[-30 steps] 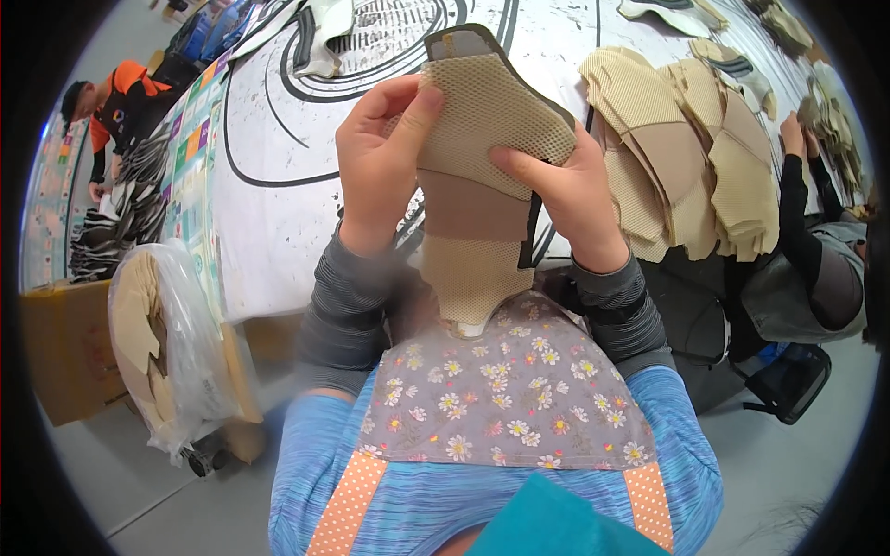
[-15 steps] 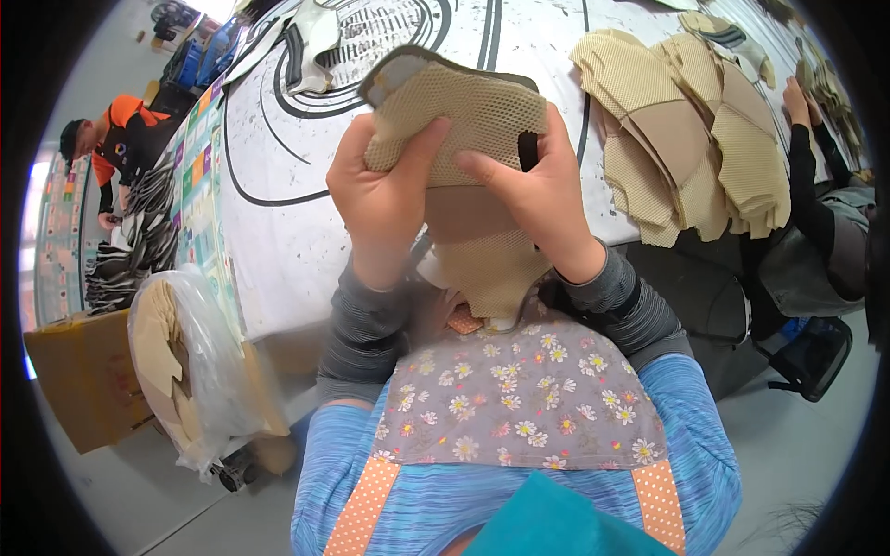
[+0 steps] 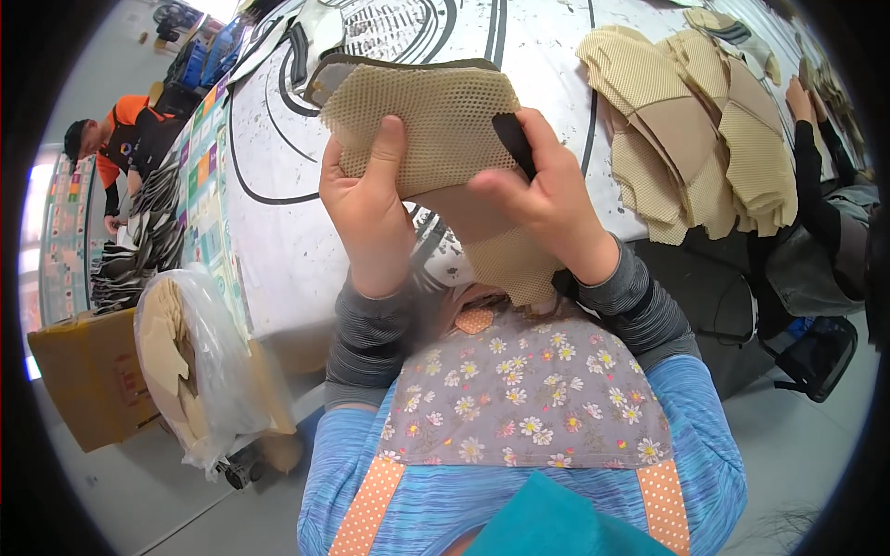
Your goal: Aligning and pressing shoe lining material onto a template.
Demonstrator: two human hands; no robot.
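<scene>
Between my hands, above the table edge, is a beige mesh fabric piece [image 3: 436, 125] with a smooth tan middle band, which looks like a shoe upper lining. A dark-edged layer with a pale grey patch shows behind its top left. My left hand [image 3: 374, 208] grips the left side, thumb on the mesh and fingers hidden behind. My right hand [image 3: 556, 204] pinches the right side by a black strip [image 3: 512, 146], its thumb slightly blurred and raised off the mesh. The lower end of the piece hangs toward my flowered apron [image 3: 519, 389].
A stack of similar beige mesh pieces [image 3: 672, 130] lies on the white, black-lined table cover [image 3: 278, 236] at the right. Left of me stand a cardboard box [image 3: 93, 375] and a plastic bag [image 3: 218, 371] of tan pieces. Co-workers are at far left and right.
The piece has moved a little left and down, and its upper part lies flatter. My right hand has shifted to the black strip, its thumb lifting away from the mesh.
</scene>
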